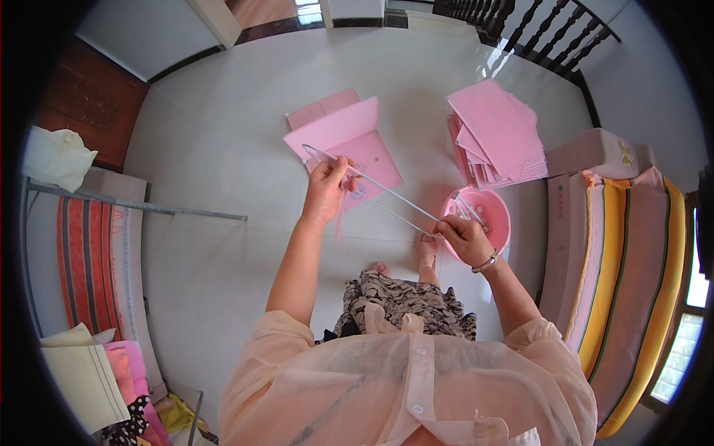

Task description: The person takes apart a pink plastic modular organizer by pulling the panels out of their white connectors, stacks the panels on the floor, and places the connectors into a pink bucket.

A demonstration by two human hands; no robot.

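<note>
In front of me I hold a long, thin grey wire frame slantwise over the floor. My left hand is closed around its far part, and a bent end sticks out past the fingers. A translucent pinkish strip hangs blurred below that hand. My right hand pinches the frame's near end, just above the rim of a pink bucket. Small pale pieces and thin rods lie in the bucket. Beyond my left hand, pink panels stand partly joined on the floor, one upright and others flat.
A loose stack of pink panels rests beyond the bucket. On the right stands a seat with a striped cover. To the left, a grey metal bar juts out over the floor beside a red striped cloth. A dark railing is at the far right.
</note>
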